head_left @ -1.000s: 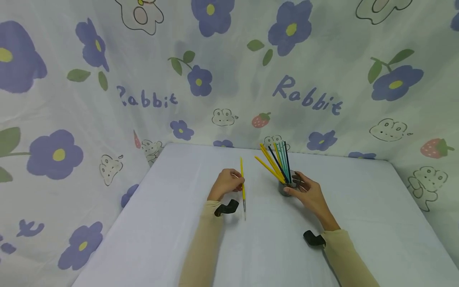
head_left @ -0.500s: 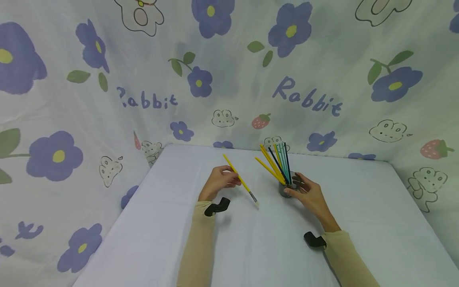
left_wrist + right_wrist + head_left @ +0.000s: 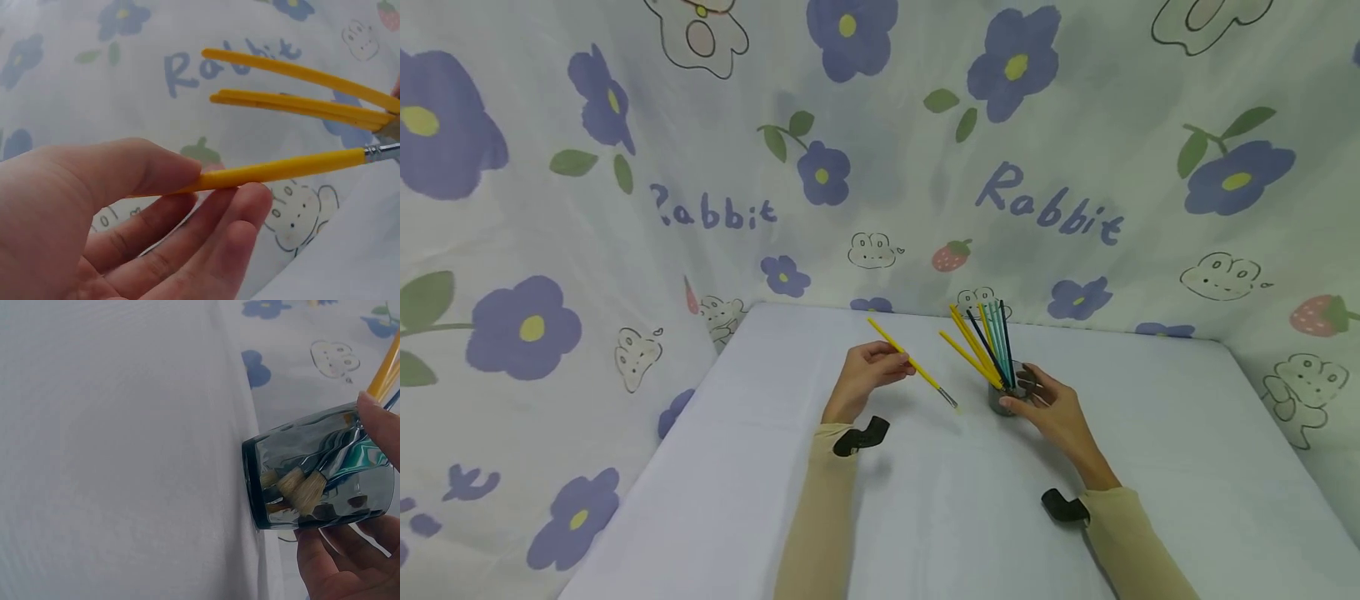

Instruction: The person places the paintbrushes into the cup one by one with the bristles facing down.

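Between thumb and fingers my left hand (image 3: 868,373) pinches a paintbrush (image 3: 917,365) by its yellow handle. The brush slants above the table, its metal ferrule and pale bristles pointing down and right toward the cup. In the left wrist view the thumb lies over the yellow handle (image 3: 281,169), the fingers beneath. My right hand (image 3: 1058,412) grips a dark, see-through glass cup (image 3: 312,472) that stands on the table. Several paintbrushes (image 3: 992,342) with yellow, teal and dark handles stick up from it. Through the glass, their bristles (image 3: 306,490) show near the bottom.
A white cloth (image 3: 940,508) covers the table. Behind and to the left hangs a curtain (image 3: 880,158) printed with purple flowers and rabbits. Black wrist mounts (image 3: 861,436) sit at both beige sleeves (image 3: 820,517).
The paintbrush in my left hand has swung from nearly straight up and down to a slant, its bristle end now nearer the cup. My right hand keeps hold of the cup.
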Tool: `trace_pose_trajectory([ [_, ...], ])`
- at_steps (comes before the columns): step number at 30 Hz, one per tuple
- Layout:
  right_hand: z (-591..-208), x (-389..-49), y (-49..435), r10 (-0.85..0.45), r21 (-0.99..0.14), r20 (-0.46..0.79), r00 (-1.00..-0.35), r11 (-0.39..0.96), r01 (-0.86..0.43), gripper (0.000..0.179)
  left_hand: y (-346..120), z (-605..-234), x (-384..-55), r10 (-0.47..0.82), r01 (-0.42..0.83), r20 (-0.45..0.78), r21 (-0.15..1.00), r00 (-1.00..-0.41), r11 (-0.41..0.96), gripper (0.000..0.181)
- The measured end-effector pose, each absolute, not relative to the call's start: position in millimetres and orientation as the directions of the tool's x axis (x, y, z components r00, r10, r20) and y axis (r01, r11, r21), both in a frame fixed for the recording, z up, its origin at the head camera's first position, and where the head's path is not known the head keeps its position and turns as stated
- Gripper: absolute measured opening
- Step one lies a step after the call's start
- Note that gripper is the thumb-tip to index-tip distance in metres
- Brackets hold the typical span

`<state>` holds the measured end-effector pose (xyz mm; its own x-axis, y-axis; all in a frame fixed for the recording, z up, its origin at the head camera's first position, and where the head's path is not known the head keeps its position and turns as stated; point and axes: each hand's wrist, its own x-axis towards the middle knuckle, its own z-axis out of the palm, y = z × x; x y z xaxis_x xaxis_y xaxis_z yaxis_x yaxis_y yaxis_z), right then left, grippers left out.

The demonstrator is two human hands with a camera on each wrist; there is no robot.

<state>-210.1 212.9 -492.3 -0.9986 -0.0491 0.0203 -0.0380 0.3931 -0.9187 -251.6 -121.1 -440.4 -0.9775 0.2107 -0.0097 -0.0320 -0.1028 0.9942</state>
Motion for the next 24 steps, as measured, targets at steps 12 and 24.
trace_pose_trajectory([
  [12, -491.6, -211.4, 214.7, -0.063, -0.926, 0.026, -0.998, 0.375, -0.048, 0.096, -110.3, -435.4, -248.9, 0.230, 0.015, 0.056, 0.984, -0.972, -0.175, 0.021],
  [24, -492.9, -210.9, 214.1, -0.055, -0.922, 0.028, -0.998, 0.385, -0.047, 0.096, -96.3, -429.4, -243.9, 0.221, 0.053, 0.102, 0.974, -0.970, -0.218, 0.019],
])
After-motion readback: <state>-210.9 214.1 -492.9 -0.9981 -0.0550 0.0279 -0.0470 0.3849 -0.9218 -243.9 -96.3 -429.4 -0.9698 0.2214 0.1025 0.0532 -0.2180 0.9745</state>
